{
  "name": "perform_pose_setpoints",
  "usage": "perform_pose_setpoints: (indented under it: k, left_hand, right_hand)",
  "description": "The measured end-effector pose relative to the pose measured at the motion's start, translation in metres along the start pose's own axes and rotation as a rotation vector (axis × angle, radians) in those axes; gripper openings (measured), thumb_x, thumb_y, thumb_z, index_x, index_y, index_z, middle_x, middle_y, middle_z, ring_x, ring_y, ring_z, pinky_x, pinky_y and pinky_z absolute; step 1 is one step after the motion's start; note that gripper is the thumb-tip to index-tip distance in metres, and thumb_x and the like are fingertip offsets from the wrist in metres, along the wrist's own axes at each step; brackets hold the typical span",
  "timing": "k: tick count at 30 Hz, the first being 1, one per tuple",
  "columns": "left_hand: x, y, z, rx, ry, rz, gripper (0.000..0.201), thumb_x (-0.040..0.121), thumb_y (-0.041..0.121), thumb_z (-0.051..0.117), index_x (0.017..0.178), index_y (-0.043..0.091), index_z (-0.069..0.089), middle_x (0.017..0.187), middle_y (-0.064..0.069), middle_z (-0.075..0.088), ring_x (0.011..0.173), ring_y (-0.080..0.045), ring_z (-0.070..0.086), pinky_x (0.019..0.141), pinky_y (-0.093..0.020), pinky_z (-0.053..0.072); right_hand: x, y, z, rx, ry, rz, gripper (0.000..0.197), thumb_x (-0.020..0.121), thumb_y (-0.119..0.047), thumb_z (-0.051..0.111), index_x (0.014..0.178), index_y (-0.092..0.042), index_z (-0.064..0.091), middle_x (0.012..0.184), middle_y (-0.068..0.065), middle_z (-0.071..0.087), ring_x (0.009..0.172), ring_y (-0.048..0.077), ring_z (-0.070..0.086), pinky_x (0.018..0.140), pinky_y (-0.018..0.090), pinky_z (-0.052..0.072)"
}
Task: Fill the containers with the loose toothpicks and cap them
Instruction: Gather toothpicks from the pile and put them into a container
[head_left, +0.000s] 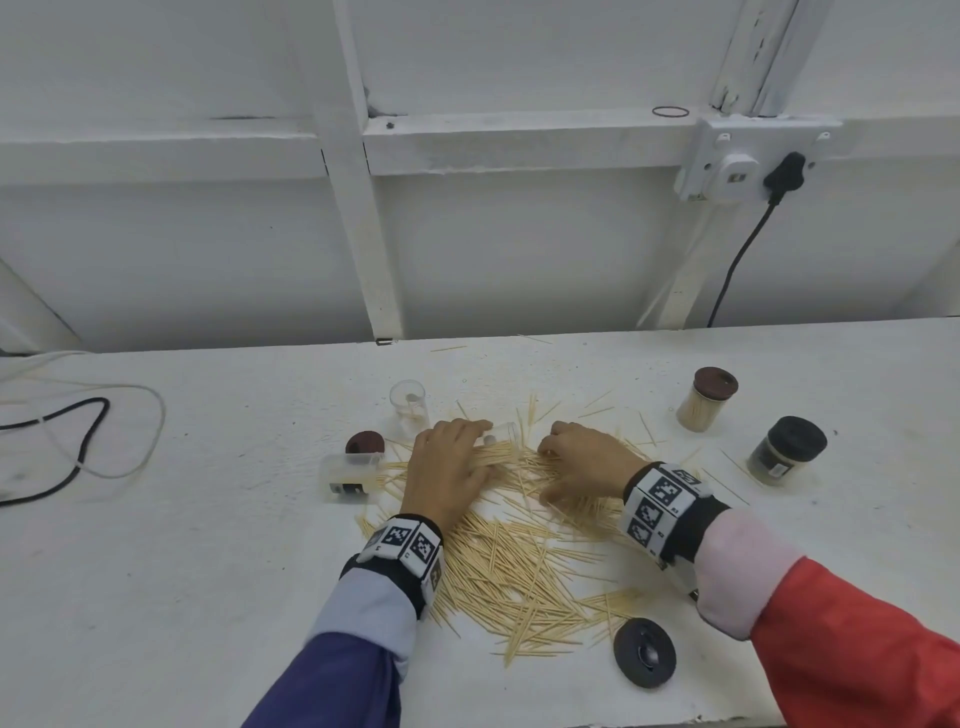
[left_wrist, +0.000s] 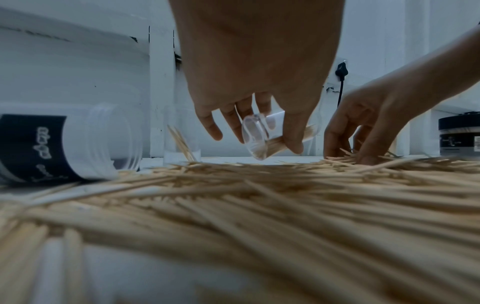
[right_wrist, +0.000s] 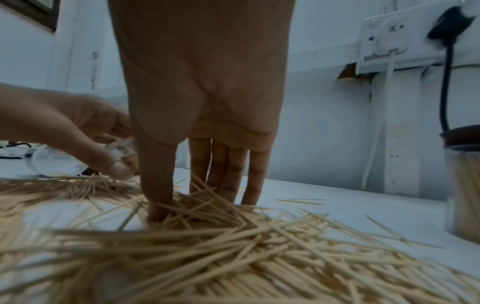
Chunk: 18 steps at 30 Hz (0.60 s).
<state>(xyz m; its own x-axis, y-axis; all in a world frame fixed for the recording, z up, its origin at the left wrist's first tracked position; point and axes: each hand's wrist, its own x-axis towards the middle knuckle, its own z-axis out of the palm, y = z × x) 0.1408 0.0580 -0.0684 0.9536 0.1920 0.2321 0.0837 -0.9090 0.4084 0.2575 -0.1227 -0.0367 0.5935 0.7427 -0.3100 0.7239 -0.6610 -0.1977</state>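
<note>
A person's left hand (head_left: 447, 470) grips a small clear plastic container (left_wrist: 262, 137) tipped on its side just above a wide scatter of pale wooden toothpicks (head_left: 524, 561) on a white table (head_left: 182, 571); some toothpicks already lie inside it. The right hand (head_left: 582, 465), just to its right, presses straight fingers (right_wrist: 231, 172) and thumb down into the pile, grasping nothing. At the left edge of the pile a clear labelled jar (head_left: 349, 474) lies on its side beside a dark brown cap (head_left: 364, 442), with an upright clear tube (head_left: 409, 406) holding a few picks beyond. Far right stand a brown-capped container full of toothpicks (head_left: 706, 399) and a black-capped jar (head_left: 787, 451). A black round lid (head_left: 644, 652) rests at the pile's near edge.
</note>
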Motion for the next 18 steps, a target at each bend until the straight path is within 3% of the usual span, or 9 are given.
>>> perform_pose_setpoints:
  k: [3, 7, 12, 15, 18]
  left_hand:
    - [-0.0002, -0.0011, 0.0005, -0.006, -0.003, -0.023, 0.050, 0.087, 0.031, 0.063, 0.134, 0.021, 0.051, 0.126, 0.005, 0.056, 0.118, -0.018, 0.047, 0.101, -0.035, 0.030]
    - [0.0009, -0.0010, 0.0022, -0.006, -0.023, -0.032, 0.051, 0.086, 0.034, 0.063, 0.134, 0.023, 0.051, 0.127, 0.005, 0.056, 0.119, -0.018, 0.047, 0.100, -0.034, 0.030]
    - [0.0019, -0.0020, 0.0055, -0.022, -0.018, -0.049, 0.052, 0.085, 0.032, 0.064, 0.134, 0.024, 0.051, 0.126, 0.006, 0.056, 0.119, -0.018, 0.047, 0.099, -0.033, 0.027]
    - [0.0023, -0.0011, 0.0063, -0.029, -0.016, -0.048, 0.052, 0.085, 0.033, 0.065, 0.134, 0.024, 0.051, 0.126, 0.006, 0.056, 0.119, -0.018, 0.046, 0.099, -0.033, 0.028]
    - [0.0032, -0.0014, 0.0078, -0.025, -0.013, -0.060, 0.052, 0.085, 0.034, 0.065, 0.135, 0.024, 0.050, 0.126, 0.006, 0.056, 0.120, -0.018, 0.046, 0.098, -0.032, 0.027]
  right_hand:
    - [-0.0012, -0.0030, -0.0013, 0.010, 0.019, 0.003, 0.044, 0.083, -0.037, 0.068, 0.120, -0.017, 0.060, 0.115, 0.000, 0.057, 0.097, 0.015, 0.051, 0.078, 0.026, 0.043]
    - [-0.0036, -0.0041, -0.0019, 0.033, 0.035, 0.039, 0.033, 0.084, -0.031, 0.066, 0.115, -0.018, 0.065, 0.109, -0.001, 0.064, 0.091, 0.014, 0.056, 0.076, 0.027, 0.048]
    - [-0.0066, -0.0047, 0.0002, 0.043, 0.011, 0.033, 0.049, 0.077, -0.044, 0.076, 0.116, -0.016, 0.064, 0.110, -0.001, 0.060, 0.093, 0.014, 0.053, 0.075, 0.026, 0.041]
    - [-0.0084, -0.0065, 0.0014, 0.029, 0.022, 0.028, 0.045, 0.078, -0.035, 0.077, 0.117, -0.016, 0.065, 0.111, 0.001, 0.062, 0.096, 0.017, 0.057, 0.075, 0.025, 0.042]
    - [-0.0102, -0.0084, -0.0007, 0.008, 0.048, 0.012, 0.031, 0.085, -0.020, 0.068, 0.114, -0.014, 0.068, 0.108, 0.005, 0.068, 0.096, 0.020, 0.062, 0.079, 0.027, 0.049]
